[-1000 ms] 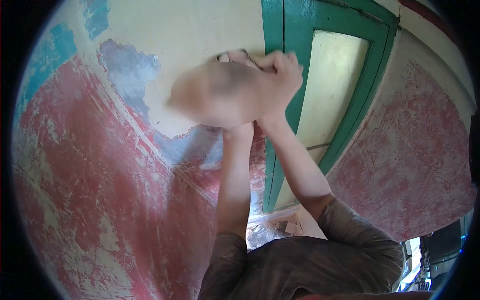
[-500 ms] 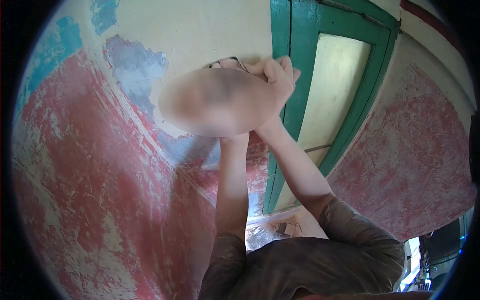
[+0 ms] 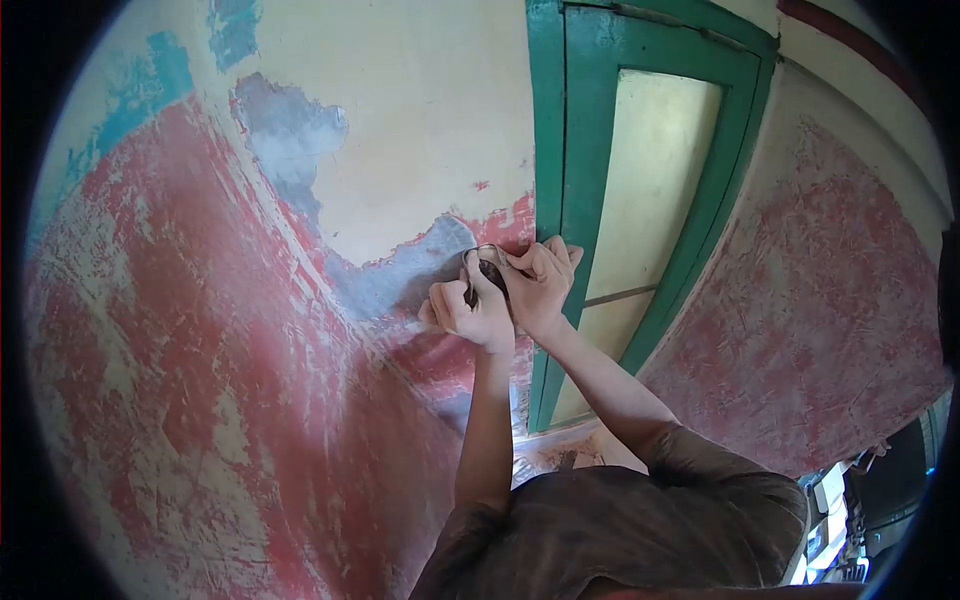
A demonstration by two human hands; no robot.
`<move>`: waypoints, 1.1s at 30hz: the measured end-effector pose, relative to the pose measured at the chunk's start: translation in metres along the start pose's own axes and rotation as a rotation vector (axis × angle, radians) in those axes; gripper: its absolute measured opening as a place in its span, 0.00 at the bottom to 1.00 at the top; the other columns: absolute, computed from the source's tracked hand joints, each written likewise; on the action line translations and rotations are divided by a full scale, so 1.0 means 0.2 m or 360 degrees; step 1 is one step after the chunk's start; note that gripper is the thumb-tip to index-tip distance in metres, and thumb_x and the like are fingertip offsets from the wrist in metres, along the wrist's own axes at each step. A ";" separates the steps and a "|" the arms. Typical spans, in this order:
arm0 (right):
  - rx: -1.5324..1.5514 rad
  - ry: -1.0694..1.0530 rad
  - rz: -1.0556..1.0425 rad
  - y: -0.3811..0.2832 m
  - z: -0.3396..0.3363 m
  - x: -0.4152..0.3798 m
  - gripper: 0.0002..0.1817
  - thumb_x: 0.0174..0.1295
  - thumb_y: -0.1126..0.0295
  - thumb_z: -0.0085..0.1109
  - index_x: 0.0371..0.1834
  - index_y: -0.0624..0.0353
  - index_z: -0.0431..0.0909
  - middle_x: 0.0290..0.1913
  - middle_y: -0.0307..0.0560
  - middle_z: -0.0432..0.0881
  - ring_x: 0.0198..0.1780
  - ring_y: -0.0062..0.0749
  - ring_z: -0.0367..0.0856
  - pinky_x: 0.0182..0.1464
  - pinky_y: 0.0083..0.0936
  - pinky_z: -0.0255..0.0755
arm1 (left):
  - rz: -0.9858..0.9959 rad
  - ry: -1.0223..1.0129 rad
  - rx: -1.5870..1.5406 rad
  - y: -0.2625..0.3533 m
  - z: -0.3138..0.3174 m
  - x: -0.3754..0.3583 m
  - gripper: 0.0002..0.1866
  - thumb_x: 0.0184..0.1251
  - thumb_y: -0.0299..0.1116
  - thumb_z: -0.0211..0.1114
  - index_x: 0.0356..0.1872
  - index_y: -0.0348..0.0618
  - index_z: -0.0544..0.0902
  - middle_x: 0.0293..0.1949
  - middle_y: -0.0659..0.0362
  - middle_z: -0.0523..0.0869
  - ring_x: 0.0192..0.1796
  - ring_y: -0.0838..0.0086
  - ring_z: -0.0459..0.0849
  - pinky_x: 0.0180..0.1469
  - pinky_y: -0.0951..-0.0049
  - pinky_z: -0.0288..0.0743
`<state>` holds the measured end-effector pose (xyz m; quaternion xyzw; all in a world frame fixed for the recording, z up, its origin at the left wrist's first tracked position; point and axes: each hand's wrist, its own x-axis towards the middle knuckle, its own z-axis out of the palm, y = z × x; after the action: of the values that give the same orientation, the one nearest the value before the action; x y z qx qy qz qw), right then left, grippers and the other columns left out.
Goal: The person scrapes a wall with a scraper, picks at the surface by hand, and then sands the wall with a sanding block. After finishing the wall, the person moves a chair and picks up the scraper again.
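Note:
My left hand (image 3: 478, 318) and my right hand (image 3: 545, 285) are close together against the wall (image 3: 430, 190), near the green door frame. Between them they grip a small dark, rounded scraper-like tool (image 3: 490, 273) with a thin pale rim. Its upper edge appears to meet the wall, and my fingers hide much of it. Both hands are closed, with the thumbs along the tool. Beside the left hand, a grey bare patch (image 3: 400, 275) borders cream paint, and worn red paint (image 3: 510, 225) shows just above the tool.
The green door (image 3: 585, 180) with a pale panel stands right of my hands. Scuffed red wall (image 3: 200, 350) extends left, and another red wall (image 3: 800, 300) lies right. Debris (image 3: 570, 450) lies on the floor below. Cluttered items (image 3: 835, 520) stand at lower right.
Both hands have moved down the wall, from the cream area to beside the grey patch, still together. The view has shifted slightly. A blur covered part of the hands earlier.

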<state>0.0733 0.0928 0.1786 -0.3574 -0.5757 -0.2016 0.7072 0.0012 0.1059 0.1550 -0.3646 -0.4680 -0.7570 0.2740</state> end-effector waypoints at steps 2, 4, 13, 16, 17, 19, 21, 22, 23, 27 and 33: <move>-0.0014 -0.0031 0.0011 0.00 -0.01 -0.01 0.21 0.46 0.71 0.84 0.18 0.48 0.72 0.20 0.34 0.69 0.28 0.31 0.68 0.43 0.35 0.53 | -0.0077 -0.0057 -0.0004 0.01 -0.03 -0.01 0.29 0.62 0.36 0.83 0.18 0.49 0.66 0.18 0.63 0.70 0.23 0.67 0.70 0.41 0.62 0.60; -0.0027 -0.0063 0.0013 0.00 -0.02 -0.01 0.22 0.44 0.68 0.88 0.19 0.49 0.74 0.20 0.34 0.68 0.27 0.31 0.66 0.43 0.31 0.54 | -0.0274 -0.0251 -0.0037 0.03 -0.08 0.00 0.27 0.64 0.38 0.82 0.19 0.47 0.67 0.19 0.61 0.71 0.25 0.65 0.72 0.41 0.59 0.62; 0.0468 -0.0631 0.1010 0.07 -0.51 -0.25 0.16 0.53 0.76 0.83 0.33 0.60 0.79 0.34 0.39 0.76 0.30 0.21 0.70 0.32 0.22 0.64 | -0.0222 -0.0943 -0.0737 0.08 -0.43 -0.09 0.13 0.60 0.28 0.80 0.30 0.44 0.80 0.32 0.57 0.83 0.40 0.64 0.78 0.46 0.61 0.70; 0.0494 -0.0539 0.0978 0.15 -0.68 -0.30 0.16 0.52 0.83 0.80 0.35 0.61 0.78 0.36 0.41 0.81 0.32 0.21 0.75 0.32 0.19 0.68 | 0.0055 -0.1047 -0.0935 0.10 -0.42 -0.01 0.10 0.61 0.32 0.76 0.35 0.43 0.82 0.35 0.57 0.83 0.43 0.62 0.79 0.49 0.61 0.70; 0.0467 -0.0529 0.1012 0.17 -0.74 -0.31 0.16 0.52 0.83 0.80 0.35 0.61 0.78 0.36 0.41 0.81 0.32 0.21 0.75 0.32 0.19 0.68 | -0.0048 -0.0967 -0.1040 0.04 -0.38 -0.06 0.09 0.60 0.32 0.72 0.38 0.42 0.82 0.40 0.53 0.83 0.46 0.60 0.79 0.53 0.62 0.70; 0.0262 -0.0412 0.0847 0.20 -0.87 -0.30 0.16 0.51 0.87 0.77 0.34 0.61 0.78 0.41 0.45 0.86 0.35 0.23 0.82 0.32 0.19 0.72 | -0.0054 -0.0628 -0.0571 0.06 -0.28 -0.02 0.13 0.63 0.35 0.76 0.40 0.40 0.82 0.47 0.49 0.83 0.51 0.59 0.79 0.56 0.61 0.70; 0.0066 -0.0366 0.0703 0.16 -0.98 -0.26 0.15 0.51 0.88 0.76 0.34 0.61 0.78 0.43 0.47 0.87 0.36 0.24 0.84 0.31 0.20 0.74 | 0.0482 -0.0206 -0.0109 0.14 -0.12 0.12 0.21 0.67 0.42 0.78 0.49 0.36 0.83 0.53 0.45 0.82 0.60 0.52 0.80 0.62 0.56 0.72; -0.0068 -0.0330 0.0490 0.17 -1.03 -0.24 0.15 0.51 0.89 0.75 0.34 0.61 0.78 0.44 0.49 0.88 0.38 0.26 0.86 0.31 0.22 0.75 | 0.0605 -0.0123 -0.0190 0.16 -0.02 0.18 0.26 0.69 0.45 0.77 0.55 0.33 0.82 0.56 0.43 0.82 0.65 0.48 0.77 0.67 0.53 0.71; -0.0139 -0.0283 0.0405 0.18 -1.08 -0.25 0.17 0.46 0.92 0.71 0.36 0.61 0.80 0.46 0.51 0.89 0.37 0.31 0.87 0.31 0.24 0.77 | 0.0721 -0.0035 -0.0275 0.18 0.05 0.21 0.32 0.70 0.49 0.76 0.61 0.31 0.81 0.59 0.41 0.81 0.71 0.44 0.75 0.71 0.49 0.69; -0.0399 -0.0204 0.0113 0.21 -1.23 -0.29 0.21 0.37 0.91 0.66 0.37 0.62 0.81 0.48 0.55 0.89 0.40 0.43 0.89 0.37 0.28 0.82 | 0.0862 -0.0274 -0.0025 0.20 0.21 0.20 0.38 0.76 0.50 0.68 0.73 0.26 0.73 0.72 0.33 0.74 0.79 0.39 0.67 0.76 0.41 0.61; -0.0522 -0.0174 0.0060 0.22 -1.27 -0.36 0.21 0.38 0.88 0.66 0.40 0.63 0.81 0.49 0.57 0.89 0.44 0.47 0.91 0.42 0.31 0.84 | 0.0940 -0.0415 -0.0013 0.16 0.23 0.18 0.32 0.83 0.44 0.58 0.72 0.23 0.74 0.76 0.32 0.70 0.81 0.39 0.66 0.81 0.45 0.56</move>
<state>0.2560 -0.0757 0.0780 -0.4890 -0.5659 -0.2599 0.6108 0.0176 0.1320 0.2141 -0.5797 -0.3702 -0.5935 0.4180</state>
